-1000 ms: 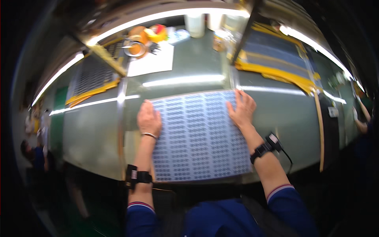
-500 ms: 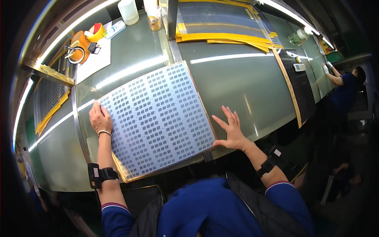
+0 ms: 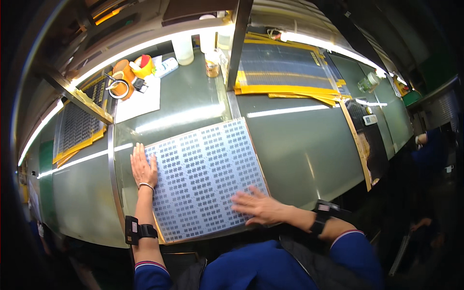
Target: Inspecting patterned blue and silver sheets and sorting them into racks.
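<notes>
A pale blue rectangular panel (image 3: 207, 174), printed with rows of small dark marks, lies tilted on the greenish worktop (image 3: 309, 145), copper-coloured along its edges. My left hand (image 3: 143, 166) rests flat along the panel's left edge, its fingers stretched out and pointing away from me. Over the panel's right part, near its lower right corner, is my right hand (image 3: 257, 206). Its fingers are spread and a little smeared by motion. Whether this hand touches the surface I cannot tell.
Yellow-edged sheets (image 3: 285, 72) lie stacked at the back; similar mesh sheets (image 3: 79, 123) stand at left. Tape rolls (image 3: 123, 82) sit on white paper (image 3: 145, 99). Bottles (image 3: 182, 50) and a jar (image 3: 211, 67) stand behind. A wooden strip (image 3: 356, 150) borders a dark board (image 3: 369, 137). A co-worker's sleeve (image 3: 430, 150) shows at right.
My right hand has moved left from beside the panel's right edge to over its surface. My left hand stays at the left edge, its fingers straighter. The whole view has shifted.
</notes>
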A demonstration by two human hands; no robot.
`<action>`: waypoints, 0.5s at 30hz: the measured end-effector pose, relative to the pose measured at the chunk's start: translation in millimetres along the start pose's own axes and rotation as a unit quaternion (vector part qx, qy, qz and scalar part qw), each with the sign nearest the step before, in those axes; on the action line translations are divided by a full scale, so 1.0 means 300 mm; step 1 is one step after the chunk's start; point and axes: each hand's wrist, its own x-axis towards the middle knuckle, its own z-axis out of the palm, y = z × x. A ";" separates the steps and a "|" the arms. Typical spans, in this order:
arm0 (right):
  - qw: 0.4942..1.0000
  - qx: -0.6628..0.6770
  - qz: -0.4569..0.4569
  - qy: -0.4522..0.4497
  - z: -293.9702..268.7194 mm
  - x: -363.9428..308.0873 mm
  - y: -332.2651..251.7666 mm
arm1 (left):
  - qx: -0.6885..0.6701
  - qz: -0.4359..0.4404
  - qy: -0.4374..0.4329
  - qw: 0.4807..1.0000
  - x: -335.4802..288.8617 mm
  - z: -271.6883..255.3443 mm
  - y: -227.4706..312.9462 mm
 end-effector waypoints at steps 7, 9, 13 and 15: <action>0.918 -0.185 0.280 0.210 -0.160 0.354 0.487 | 0.051 -0.008 -0.096 0.994 0.029 -0.022 0.028; 0.906 -0.223 0.314 0.173 -0.163 0.375 0.469 | 0.068 -0.006 -0.089 0.994 0.025 -0.051 0.025; 0.871 -0.246 0.358 0.231 -0.116 0.331 0.422 | -0.155 -0.011 -0.031 0.987 0.003 -0.010 -0.084; 0.901 -0.176 0.283 0.278 -0.067 0.165 0.324 | -0.262 -0.058 -0.008 0.963 -0.088 -0.049 -0.114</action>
